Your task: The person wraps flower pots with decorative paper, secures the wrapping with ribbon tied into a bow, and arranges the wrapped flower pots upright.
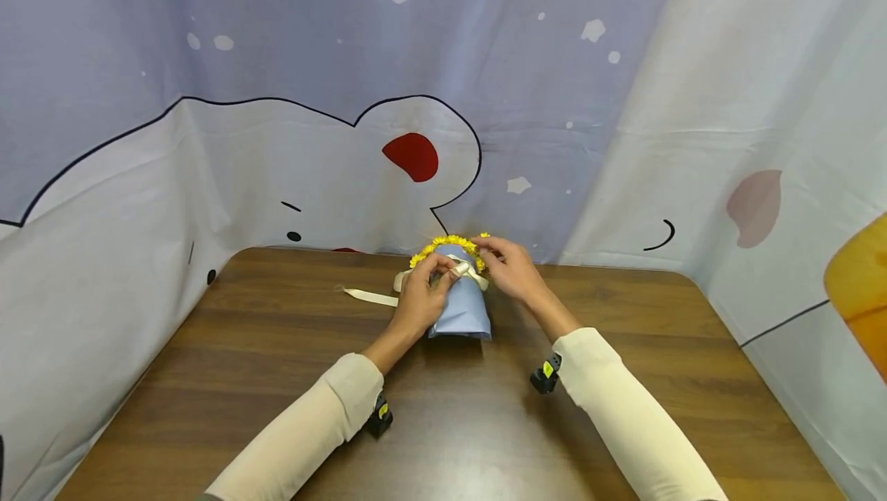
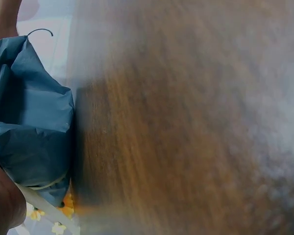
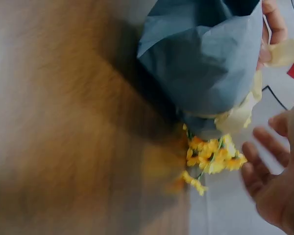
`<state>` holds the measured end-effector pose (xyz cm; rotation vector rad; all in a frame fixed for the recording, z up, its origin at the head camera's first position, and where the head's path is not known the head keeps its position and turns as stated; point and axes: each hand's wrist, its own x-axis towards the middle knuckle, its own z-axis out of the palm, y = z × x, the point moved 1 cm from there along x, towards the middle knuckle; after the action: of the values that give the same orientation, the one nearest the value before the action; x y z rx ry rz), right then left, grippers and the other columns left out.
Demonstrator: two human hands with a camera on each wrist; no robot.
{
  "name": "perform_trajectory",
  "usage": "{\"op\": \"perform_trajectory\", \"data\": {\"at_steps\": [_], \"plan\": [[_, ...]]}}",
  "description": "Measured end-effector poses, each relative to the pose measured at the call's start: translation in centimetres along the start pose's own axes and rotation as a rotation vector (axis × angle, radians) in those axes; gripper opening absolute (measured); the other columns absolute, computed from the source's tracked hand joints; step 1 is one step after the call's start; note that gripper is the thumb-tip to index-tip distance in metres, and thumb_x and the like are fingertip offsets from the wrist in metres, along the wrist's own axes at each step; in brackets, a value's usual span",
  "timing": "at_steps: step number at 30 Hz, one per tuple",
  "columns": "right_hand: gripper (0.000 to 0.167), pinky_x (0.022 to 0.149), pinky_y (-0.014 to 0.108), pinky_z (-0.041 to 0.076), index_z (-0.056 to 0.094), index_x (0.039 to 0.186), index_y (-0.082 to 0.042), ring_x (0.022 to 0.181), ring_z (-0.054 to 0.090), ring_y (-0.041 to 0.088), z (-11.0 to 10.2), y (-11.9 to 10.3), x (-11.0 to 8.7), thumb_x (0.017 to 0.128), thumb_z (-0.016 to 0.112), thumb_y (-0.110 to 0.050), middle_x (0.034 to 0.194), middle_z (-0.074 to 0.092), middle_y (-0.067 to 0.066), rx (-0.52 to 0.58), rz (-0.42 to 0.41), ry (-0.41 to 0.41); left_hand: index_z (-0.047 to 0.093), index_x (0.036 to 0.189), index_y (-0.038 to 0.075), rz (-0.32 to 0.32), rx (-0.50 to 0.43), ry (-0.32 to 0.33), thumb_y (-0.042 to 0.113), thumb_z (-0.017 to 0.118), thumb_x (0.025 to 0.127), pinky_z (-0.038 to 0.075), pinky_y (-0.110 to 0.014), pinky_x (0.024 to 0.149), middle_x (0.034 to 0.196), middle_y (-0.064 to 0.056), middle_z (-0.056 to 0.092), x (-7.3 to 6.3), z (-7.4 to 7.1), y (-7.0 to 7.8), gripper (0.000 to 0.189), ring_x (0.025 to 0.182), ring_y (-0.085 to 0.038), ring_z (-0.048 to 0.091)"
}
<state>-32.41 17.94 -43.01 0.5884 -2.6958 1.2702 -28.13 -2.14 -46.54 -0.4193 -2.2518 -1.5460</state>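
A bouquet of yellow flowers (image 3: 213,155) lies on the table, wrapped in blue paper (image 1: 463,310). Cream ribbon (image 3: 237,116) goes round the wrap below the blooms, looped into a bow, and one loose tail (image 1: 370,297) trails left over the tabletop. My left hand (image 1: 421,297) pinches part of the ribbon between thumb and fingers at the front of the wrap. On the other side, my right hand (image 1: 513,268) is beside the blooms, its fingers loosely bent with nothing held in the right wrist view. The wrap's open folded end (image 2: 32,107) faces the left wrist camera.
The brown wooden table (image 1: 277,378) has rounded far corners. Behind it hangs a printed curtain (image 1: 540,139), close to the far edge and the flowers. Small black wrist cameras sit below both cuffs.
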Motion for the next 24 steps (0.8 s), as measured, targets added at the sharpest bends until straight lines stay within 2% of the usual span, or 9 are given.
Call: {"op": "perform_trajectory", "data": {"at_steps": [2,4,6,8,11,15,21,24], "plan": [[0.041,0.096,0.044,0.058,0.071,0.15,-0.006,0.119,0.073,0.035,-0.2,0.5,-0.8,0.113,0.064,-0.024,0.138,0.077,0.018,0.026,0.054,-0.019,0.075,0.115,0.01,0.006,0.012,-0.004,0.015,0.077,0.108,0.056,-0.044,0.103,0.103,-0.007,0.081,0.0,0.0,0.1,0.008,0.105,-0.022,0.075],[0.044,0.094,0.038,0.057,0.071,0.148,-0.004,0.114,0.072,0.033,-0.3,0.9,-1.4,0.109,0.07,-0.026,0.135,0.076,0.019,0.035,0.061,-0.068,0.075,0.114,0.01,0.015,0.029,-0.003,0.014,0.077,0.108,0.056,-0.045,0.104,0.103,-0.007,0.081,0.0,-0.1,0.1,0.008,0.106,-0.023,0.076],[0.041,0.09,0.034,0.056,0.075,0.141,-0.002,0.108,0.072,0.03,-0.4,1.1,-1.7,0.107,0.074,-0.024,0.128,0.077,0.02,0.033,0.03,-0.107,0.075,0.114,0.01,0.023,0.038,0.0,0.013,0.077,0.108,0.056,-0.047,0.105,0.103,-0.007,0.081,0.1,-0.1,0.1,0.007,0.108,-0.025,0.076],[0.032,0.087,0.031,0.056,0.08,0.132,-0.002,0.103,0.071,0.027,-0.4,0.9,-1.6,0.106,0.077,-0.019,0.12,0.078,0.018,0.021,-0.018,-0.11,0.075,0.114,0.01,0.024,0.041,0.001,0.012,0.076,0.107,0.056,-0.049,0.106,0.103,-0.008,0.081,0.1,-0.2,0.1,0.006,0.11,-0.027,0.075],[0.019,0.083,0.031,0.055,0.083,0.121,-0.003,0.097,0.069,0.023,-0.5,0.1,-1.0,0.107,0.075,-0.012,0.11,0.078,0.015,-0.011,-0.07,-0.073,0.076,0.113,0.011,0.022,0.045,-0.003,0.011,0.076,0.107,0.056,-0.05,0.108,0.102,-0.009,0.081,0.2,-0.1,0.0,0.006,0.113,-0.029,0.074],[0.017,0.085,0.033,0.052,0.085,0.119,-0.005,0.098,0.067,0.023,-0.2,-1.3,0.5,0.108,0.073,-0.008,0.109,0.076,0.012,-0.069,-0.127,-0.049,0.077,0.112,0.012,0.037,0.065,0.002,0.011,0.078,0.106,0.057,-0.049,0.105,0.101,-0.009,0.081,0.1,0.0,0.1,0.006,0.111,-0.029,0.074],[0.019,0.087,0.034,0.053,0.086,0.12,-0.004,0.097,0.069,0.025,0.9,-2.4,2.5,0.103,0.078,-0.006,0.108,0.08,0.015,-0.086,-0.22,-0.089,0.077,0.11,0.011,0.071,0.098,0.028,0.007,0.08,0.103,0.057,-0.049,0.101,0.103,-0.009,0.081,0.0,0.0,0.1,0.008,0.108,-0.028,0.075],[0.022,0.084,0.031,0.05,0.086,0.12,-0.001,0.093,0.064,0.021,1.2,-2.0,2.7,0.099,0.079,-0.002,0.103,0.078,0.017,-0.034,-0.23,-0.124,0.076,0.11,0.011,0.069,0.098,0.022,0.008,0.079,0.104,0.057,-0.049,0.1,0.104,-0.01,0.082,-0.1,0.0,0.2,0.008,0.109,-0.029,0.075]]}}
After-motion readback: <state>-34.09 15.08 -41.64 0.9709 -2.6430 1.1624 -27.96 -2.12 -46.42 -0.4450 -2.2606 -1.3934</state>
